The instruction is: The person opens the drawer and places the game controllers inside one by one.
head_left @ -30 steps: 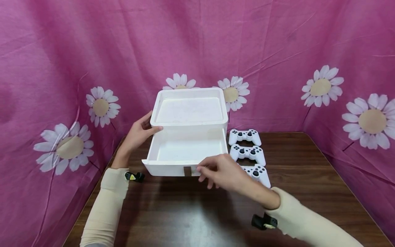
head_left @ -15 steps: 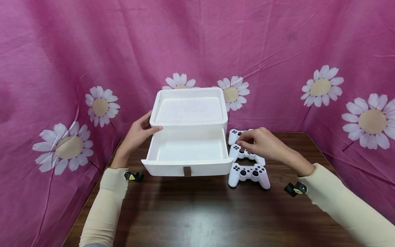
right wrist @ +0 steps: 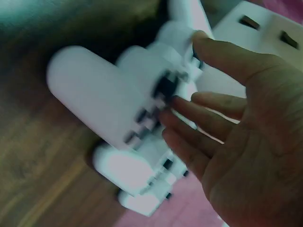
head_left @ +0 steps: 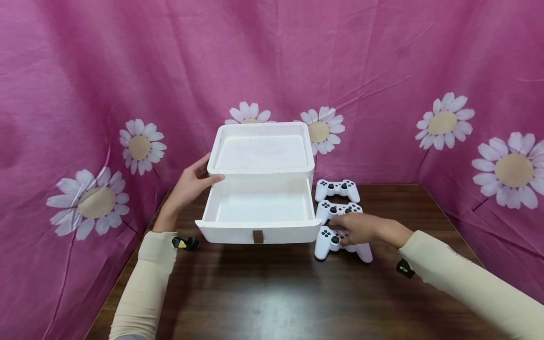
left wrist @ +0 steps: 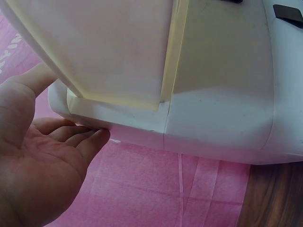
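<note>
A white drawer unit (head_left: pixel 261 170) with a shallow tray top stands at the back of the table. Its drawer (head_left: pixel 229 233) is pulled out, with a bare inside and a small brown tab (head_left: pixel 258 236) on the front. My left hand (head_left: pixel 187 186) holds the unit's left side, thumb at the front edge and fingers along the side wall. Three white game controllers lie in a column right of it: far (head_left: pixel 337 189), middle (head_left: pixel 325 211) and nearest (head_left: pixel 325 243). Over the nearest one hovers my right hand (head_left: pixel 361 227), fingers spread and loosely bent; contact is unclear in the blurred right wrist view.
The dark wooden table (head_left: pixel 263 293) extends in front of the unit and to the right of the controllers. A pink curtain (head_left: pixel 272 61) with printed daisies hangs close behind and along both sides.
My right hand has left the drawer front, passed right over the far and middle controllers, then come down toward the nearest one. The left hand and the drawer have stayed in place.
</note>
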`<state>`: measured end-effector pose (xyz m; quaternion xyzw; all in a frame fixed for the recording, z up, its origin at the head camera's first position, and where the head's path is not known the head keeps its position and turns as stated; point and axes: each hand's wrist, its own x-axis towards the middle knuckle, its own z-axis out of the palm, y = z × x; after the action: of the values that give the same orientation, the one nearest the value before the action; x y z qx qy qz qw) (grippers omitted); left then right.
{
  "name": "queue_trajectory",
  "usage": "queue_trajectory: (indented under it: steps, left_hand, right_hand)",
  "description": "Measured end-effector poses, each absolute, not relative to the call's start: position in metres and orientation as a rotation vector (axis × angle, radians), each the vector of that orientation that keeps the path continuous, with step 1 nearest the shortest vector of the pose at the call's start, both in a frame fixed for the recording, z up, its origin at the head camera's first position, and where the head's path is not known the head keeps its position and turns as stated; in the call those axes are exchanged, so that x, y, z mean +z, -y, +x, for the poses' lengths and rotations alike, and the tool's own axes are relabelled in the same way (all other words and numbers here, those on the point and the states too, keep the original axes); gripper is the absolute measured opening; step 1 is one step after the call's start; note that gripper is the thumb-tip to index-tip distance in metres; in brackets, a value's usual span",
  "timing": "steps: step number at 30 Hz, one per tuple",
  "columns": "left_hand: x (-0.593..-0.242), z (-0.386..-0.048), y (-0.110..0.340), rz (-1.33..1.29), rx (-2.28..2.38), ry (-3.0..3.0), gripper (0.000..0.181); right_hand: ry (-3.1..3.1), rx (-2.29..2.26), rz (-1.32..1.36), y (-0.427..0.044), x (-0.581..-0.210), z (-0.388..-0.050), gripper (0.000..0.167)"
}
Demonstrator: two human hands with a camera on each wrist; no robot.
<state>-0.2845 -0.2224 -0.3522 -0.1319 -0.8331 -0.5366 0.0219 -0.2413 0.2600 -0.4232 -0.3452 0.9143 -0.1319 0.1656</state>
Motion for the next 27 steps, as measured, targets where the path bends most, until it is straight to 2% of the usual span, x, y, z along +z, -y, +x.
queue_trajectory:
  steps: [2, 6, 8, 15, 19, 27]
  left_hand:
    - [-0.353, -0.284, 0.222, -0.398, -1.661, 2.580, 0.085]
    - [-0.354, -0.282, 0.216, -0.384, -1.649, 2.579, 0.089]
    - [-0.354, -0.281, 0.212, -0.380, -1.624, 2.583, 0.092]
    - [-0.354, -0.279, 0.204, -0.293, -1.574, 2.532, 0.093]
    - [-0.356, -0.280, 0.201, -0.279, -1.550, 2.510, 0.091]
    - [-0.359, -0.281, 0.196, -0.253, -1.475, 2.482, 0.089]
  right_hand:
    - [-2.583, -0.349, -0.963, -0.258, -0.431, -0.240, 0.060]
    - [-2.607, -0.328, -0.981, -0.256, -0.443, -0.238, 0.037]
    - [-2.635, -0.319, -1.012, -0.256, -0.445, -0.238, 0.033]
    - [-2.702, -0.276, -1.029, -0.256, -0.445, -0.237, 0.039]
    - [-2.729, -0.259, -1.042, -0.259, -0.441, -0.237, 0.037]
    - [-2.802, -0.333, -1.002, -0.272, -0.409, -0.247, 0.036]
